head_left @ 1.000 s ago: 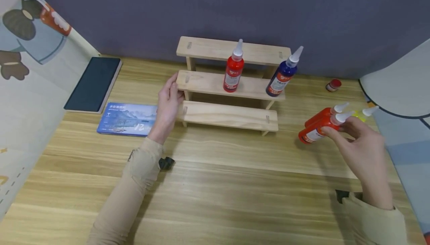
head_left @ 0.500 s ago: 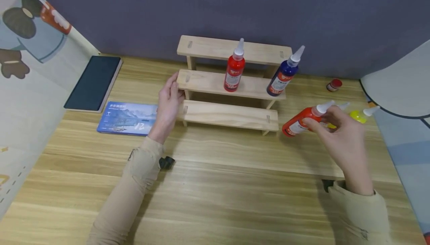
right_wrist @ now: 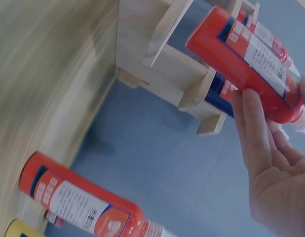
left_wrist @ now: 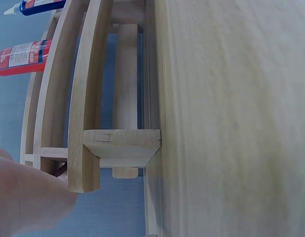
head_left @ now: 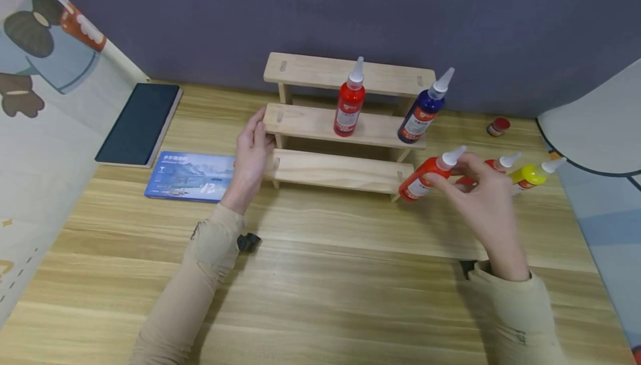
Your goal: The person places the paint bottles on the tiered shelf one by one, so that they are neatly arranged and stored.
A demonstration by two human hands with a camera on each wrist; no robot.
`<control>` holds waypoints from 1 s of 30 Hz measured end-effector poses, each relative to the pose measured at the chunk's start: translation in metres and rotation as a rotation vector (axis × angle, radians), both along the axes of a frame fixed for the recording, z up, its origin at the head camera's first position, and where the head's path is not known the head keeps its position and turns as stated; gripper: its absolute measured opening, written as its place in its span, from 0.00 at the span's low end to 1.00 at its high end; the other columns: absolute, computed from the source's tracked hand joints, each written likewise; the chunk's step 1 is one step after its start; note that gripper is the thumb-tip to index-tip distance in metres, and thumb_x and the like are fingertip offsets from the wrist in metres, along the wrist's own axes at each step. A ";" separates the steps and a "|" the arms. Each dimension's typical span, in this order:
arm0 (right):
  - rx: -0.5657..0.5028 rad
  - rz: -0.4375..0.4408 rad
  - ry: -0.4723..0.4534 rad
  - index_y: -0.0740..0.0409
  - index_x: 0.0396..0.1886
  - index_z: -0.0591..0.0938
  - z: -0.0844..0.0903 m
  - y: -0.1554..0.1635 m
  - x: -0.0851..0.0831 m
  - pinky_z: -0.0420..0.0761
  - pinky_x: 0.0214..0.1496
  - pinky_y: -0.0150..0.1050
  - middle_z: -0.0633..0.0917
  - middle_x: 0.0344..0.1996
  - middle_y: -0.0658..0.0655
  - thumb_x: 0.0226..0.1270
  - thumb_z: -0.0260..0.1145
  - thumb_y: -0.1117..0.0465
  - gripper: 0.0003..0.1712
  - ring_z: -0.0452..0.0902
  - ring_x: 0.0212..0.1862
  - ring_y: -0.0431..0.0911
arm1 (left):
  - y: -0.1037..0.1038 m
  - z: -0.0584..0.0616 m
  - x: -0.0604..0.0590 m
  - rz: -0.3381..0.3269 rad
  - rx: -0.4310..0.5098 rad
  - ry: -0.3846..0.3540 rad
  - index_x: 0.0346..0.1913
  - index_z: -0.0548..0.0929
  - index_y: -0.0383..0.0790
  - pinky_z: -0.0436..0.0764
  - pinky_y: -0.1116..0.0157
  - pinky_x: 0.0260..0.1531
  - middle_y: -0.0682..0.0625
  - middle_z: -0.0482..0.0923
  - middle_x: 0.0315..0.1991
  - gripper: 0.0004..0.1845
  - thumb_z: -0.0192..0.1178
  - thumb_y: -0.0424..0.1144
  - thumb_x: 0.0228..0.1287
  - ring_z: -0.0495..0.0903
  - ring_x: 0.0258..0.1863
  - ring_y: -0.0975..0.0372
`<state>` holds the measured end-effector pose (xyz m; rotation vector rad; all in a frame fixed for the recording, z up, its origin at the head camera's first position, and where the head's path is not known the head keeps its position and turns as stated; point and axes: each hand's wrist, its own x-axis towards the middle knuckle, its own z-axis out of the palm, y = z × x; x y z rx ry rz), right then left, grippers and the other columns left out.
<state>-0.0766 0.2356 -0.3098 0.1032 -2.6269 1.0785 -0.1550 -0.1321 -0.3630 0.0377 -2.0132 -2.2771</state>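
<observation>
Right grip (head_left: 482, 203) has a red squeeze bottle (head_left: 424, 178) pinched above the bench (head_left: 330, 287), by the three-tier wooden rack's right end (head_left: 403, 173). Left grip (head_left: 252, 158) is holding onto its left end.

Left grip (head_left: 250, 156) holds the left end of a three-step wooden stand (head_left: 310, 70) on the table (head_left: 325, 292). Right grip (head_left: 481, 203) pinches a tilted red bottle (head_left: 419, 181) near the lowest step's (head_left: 330, 170) right end. Middle step (head_left: 305, 119): second red bottle (head_left: 349, 110), blue bottle (head_left: 419, 117). Beyond right grip: third red bottle (head_left: 493, 163), yellow bottle (head_left: 529, 176).
</observation>
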 end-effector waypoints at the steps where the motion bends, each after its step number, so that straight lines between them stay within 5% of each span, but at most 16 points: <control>1: -0.002 0.003 -0.001 0.56 0.45 0.84 0.000 -0.002 0.000 0.75 0.30 0.17 0.87 0.39 0.57 0.53 0.79 0.51 0.23 0.77 0.36 0.32 | 0.000 0.000 0.000 -0.001 0.000 0.000 0.76 0.56 0.38 0.71 0.62 0.66 0.40 0.59 0.72 0.25 0.35 0.38 0.81 0.65 0.69 0.52; 30: -0.080 0.191 -0.015 0.58 0.47 0.83 0.011 -0.063 -0.014 0.83 0.35 0.23 0.86 0.40 0.52 0.54 0.77 0.48 0.26 0.80 0.43 0.42 | 0.000 0.000 0.000 -0.005 0.000 0.011 0.76 0.56 0.39 0.72 0.62 0.65 0.40 0.60 0.72 0.25 0.35 0.38 0.81 0.66 0.68 0.52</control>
